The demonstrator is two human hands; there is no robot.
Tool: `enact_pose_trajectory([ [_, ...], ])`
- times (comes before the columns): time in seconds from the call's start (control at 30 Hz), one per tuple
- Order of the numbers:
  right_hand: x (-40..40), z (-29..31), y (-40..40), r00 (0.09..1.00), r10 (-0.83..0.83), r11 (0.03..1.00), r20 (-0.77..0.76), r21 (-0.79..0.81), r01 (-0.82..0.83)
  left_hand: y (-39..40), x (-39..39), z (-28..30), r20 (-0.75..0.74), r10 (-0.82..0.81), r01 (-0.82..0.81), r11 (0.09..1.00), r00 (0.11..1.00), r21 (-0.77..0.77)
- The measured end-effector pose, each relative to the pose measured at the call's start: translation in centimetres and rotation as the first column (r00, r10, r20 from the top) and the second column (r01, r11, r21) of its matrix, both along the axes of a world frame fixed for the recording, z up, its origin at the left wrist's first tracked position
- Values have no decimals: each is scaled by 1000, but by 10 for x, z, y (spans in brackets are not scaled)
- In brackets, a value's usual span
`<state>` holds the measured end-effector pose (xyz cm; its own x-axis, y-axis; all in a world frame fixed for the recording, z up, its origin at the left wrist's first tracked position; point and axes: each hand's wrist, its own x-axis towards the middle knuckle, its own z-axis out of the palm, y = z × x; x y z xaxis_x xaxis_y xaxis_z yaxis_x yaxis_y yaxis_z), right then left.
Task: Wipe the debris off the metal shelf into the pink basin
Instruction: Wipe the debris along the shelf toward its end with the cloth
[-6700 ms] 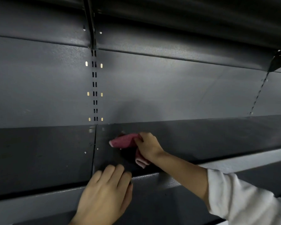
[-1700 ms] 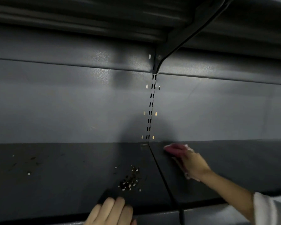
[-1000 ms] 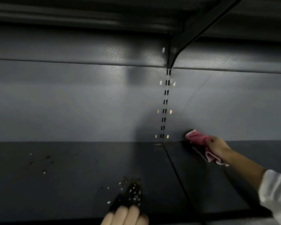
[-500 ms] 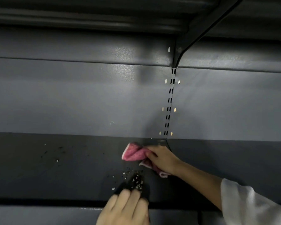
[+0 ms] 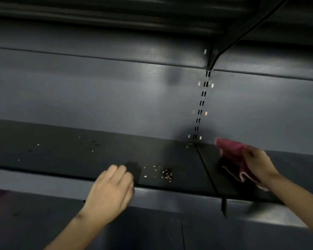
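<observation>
a person works at a dark metal shelf [image 5: 65, 156] in dim light, seen from a head-worn camera looking forward and down. the right hand [image 5: 258, 164] is closed around a bunched pink cloth [image 5: 232, 153], which it presses to the shelf surface near the back wall, just right of the seam [image 5: 206, 170] that divides two shelf panels. part of the cloth hangs loose below the hand. the left hand [image 5: 110, 191] rests at the shelf's front lip, fingers [image 5: 119, 173] curled loosely over the edge and holding nothing. a small pile of debris [image 5: 167, 174], pale and dark crumbs, lies between the two hands, close to the front edge and just left of the seam, with a few stray bits [image 5: 149, 171] trailing toward the left hand. finer specks [image 5: 92, 146] are scattered farther left, nearer the back of the shelf. a slotted upright [image 5: 201, 107] runs up the grey back panel [image 5: 98, 98] above the seam to a bracket [image 5: 213, 58] under the shelf overhead. the pink basin is out of frame.
</observation>
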<state>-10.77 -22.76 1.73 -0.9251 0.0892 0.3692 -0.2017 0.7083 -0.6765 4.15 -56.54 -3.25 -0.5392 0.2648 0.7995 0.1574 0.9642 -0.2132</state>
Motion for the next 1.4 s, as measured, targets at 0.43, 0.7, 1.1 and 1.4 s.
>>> enact_pose_trajectory([
  [0.43, 55, -16, -180, 904, 390, 862, 174, 275, -425, -125, 11, 4, -3, -26, 26, 1000, 1000, -12],
  [0.7, 64, -7, -252, 987, 148, 982, 69, 104, -155, -159, 23, -3, 11, -9, 10, 1000, 1000, -10],
  [1.1, 77, 2, -121, 966, 22, 987, 256, 150, -62, -178, 33, -28, -14, 0, 2, 995, 1000, 99],
  [1.4, 69, -5, -190, 954, 161, 667, 253, 684, -294, -166, 32, -18, 3, 107, -106, 975, 994, 197],
])
